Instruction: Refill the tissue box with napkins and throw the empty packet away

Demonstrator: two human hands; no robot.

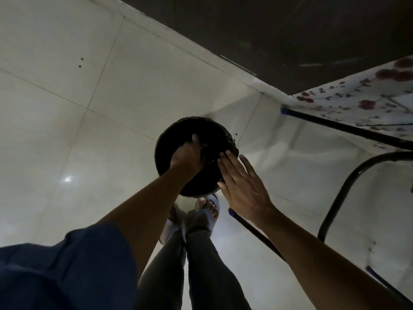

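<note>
The left hand (pixel 187 151) reaches down into the black bin (pixel 169 135) on the floor, its grip hidden. The right hand (pixel 241 186) hovers flat and spread at the bin's right rim. The packet isn't visible; likely light, crinkly film, best pinched anywhere.

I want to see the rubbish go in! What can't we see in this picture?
- Inside of the black bin, head view: too dark, and the left hand reaches in over it.
- Empty packet: not visible; the left hand's grip is hidden in the dark bin.
- Tissue box: not in the picture.
- Floral-covered table: cut off by the right edge.
- Right hand covers part of the bin rim.
</note>
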